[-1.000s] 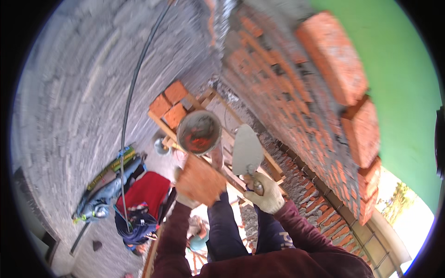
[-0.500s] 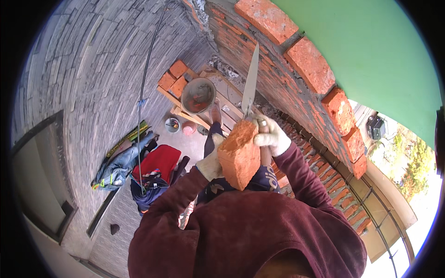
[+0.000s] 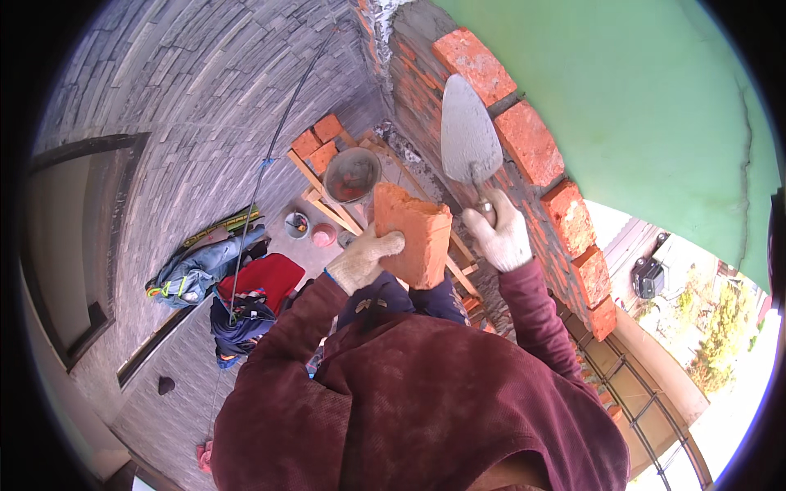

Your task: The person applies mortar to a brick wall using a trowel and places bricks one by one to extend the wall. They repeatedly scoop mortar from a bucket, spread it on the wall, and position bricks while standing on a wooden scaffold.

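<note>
In the head view my gloved left hand (image 3: 367, 255) grips a broken red-orange brick (image 3: 413, 241) upright over my legs, its top edge jagged. To its right my gloved right hand (image 3: 499, 233) is closed on the handle of a trowel (image 3: 471, 123), whose grey-coated blade points away from me beside the brick wall (image 3: 422, 94). Along that wall's top runs a row of red bricks (image 3: 528, 141) with mortar between them. A round bucket (image 3: 351, 174) with some mortar in it sits on wooden planks beyond the held brick, near loose bricks (image 3: 306, 144).
A grey stone-clad wall (image 3: 205, 98) is at left, with a hanging cable (image 3: 282, 123). Clothes (image 3: 262, 278) lie below, by small buckets (image 3: 295, 223). A green wall (image 3: 655, 106) is at right, above a drop to a yard with a vehicle (image 3: 648, 278). Rebar (image 3: 643, 409) runs lower right.
Since half a second ago the brick has turned upright and moved slightly up and left, and my right hand has parted from it rightward, turning the trowel blade to show its flat face.
</note>
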{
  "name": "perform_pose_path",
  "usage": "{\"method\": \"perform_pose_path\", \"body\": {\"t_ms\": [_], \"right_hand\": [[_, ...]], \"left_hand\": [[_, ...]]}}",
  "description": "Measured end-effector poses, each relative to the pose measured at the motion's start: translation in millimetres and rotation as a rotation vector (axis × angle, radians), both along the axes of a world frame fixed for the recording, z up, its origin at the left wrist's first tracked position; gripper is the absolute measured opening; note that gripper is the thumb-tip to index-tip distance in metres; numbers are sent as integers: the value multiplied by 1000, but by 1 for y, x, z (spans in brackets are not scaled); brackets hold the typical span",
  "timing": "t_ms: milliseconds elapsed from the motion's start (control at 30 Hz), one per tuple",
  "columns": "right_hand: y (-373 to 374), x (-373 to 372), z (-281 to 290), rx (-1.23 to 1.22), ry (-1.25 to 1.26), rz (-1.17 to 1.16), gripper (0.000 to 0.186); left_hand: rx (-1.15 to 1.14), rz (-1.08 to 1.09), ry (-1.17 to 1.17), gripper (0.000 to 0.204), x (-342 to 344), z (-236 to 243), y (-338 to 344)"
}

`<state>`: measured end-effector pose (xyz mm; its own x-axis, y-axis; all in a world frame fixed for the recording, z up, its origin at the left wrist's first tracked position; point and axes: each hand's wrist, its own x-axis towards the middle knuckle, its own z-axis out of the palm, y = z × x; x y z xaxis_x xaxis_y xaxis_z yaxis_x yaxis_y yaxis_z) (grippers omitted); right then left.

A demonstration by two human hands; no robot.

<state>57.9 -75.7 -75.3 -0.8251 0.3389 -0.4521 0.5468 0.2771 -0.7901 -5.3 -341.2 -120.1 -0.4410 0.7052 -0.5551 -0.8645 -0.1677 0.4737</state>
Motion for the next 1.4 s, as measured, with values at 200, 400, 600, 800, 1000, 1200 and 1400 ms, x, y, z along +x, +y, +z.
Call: {"method": "perform_pose_path", "body": {"t_ms": [200,400,600,800,1000,1200,1400], "right_hand": [[2,30,48,148,268,128,46],[-15,33,10,286,146,309,39],[-24,11,-24,374,-79,415,41],[-37,-24,47,229,385,164,44],[-24,-27,-32,426,-61,454,28],[-29,-46,7,337,126,170,36],[-33,-38,0,227,379,-53,32]], "left_hand": [[-899,-357,919,65,-43,10,5],[-1162,-425,966,57,-48,17,22],[-1310,-339,1108,54,-48,15,31],[-1397,-338,1090,53,-51,-11,30],[-1401,-281,1171,52,-61,7,45],[-1428,-254,1264,53,-61,-27,42],[-1394,-300,1190,54,-77,-12,54]]}}
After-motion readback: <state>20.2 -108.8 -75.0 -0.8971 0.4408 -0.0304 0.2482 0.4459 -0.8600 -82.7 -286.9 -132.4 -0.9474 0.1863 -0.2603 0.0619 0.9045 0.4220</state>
